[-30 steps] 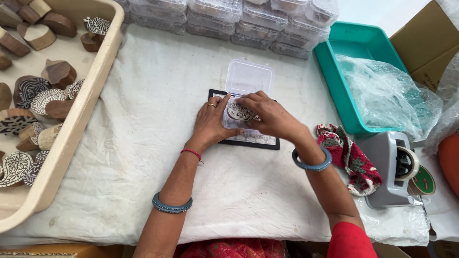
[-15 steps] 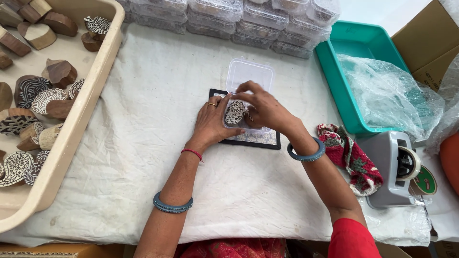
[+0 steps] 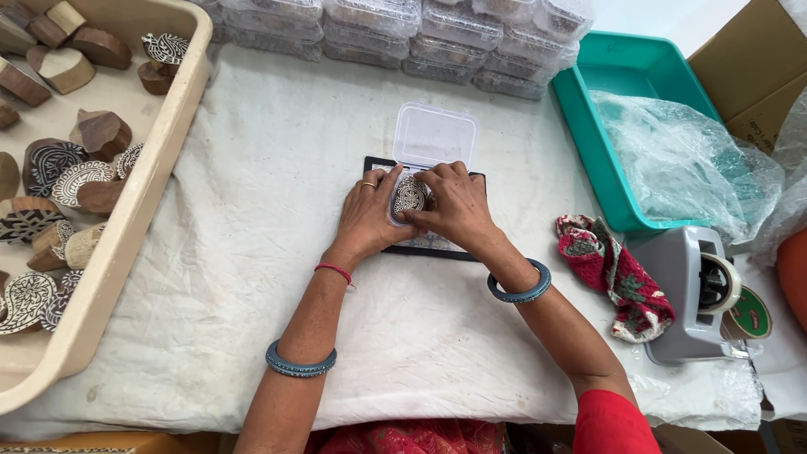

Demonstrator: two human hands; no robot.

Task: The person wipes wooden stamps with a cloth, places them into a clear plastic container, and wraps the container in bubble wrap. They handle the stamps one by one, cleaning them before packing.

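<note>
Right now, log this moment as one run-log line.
left hand: on carved block | right hand: on the block too | block: in clear box, lid open | box: on dark pad | beige tray: left

Stacked clear lidded boxes (image 3: 437,34) line the top centre of the frame. A small clear box (image 3: 435,139), lid open, sits at centre. A brown carton (image 3: 756,67) fills the upper right. A round green label (image 3: 748,313) shows at right edge.

light: bright, even, diffuse daylight | shadows: soft, faint under both forearms on the white surface (image 3: 252,252) | glare: sheen on crumpled plastic wrap (image 3: 681,160) | focus: sharp throughout | edges: slight wide-angle bending at corners
</note>
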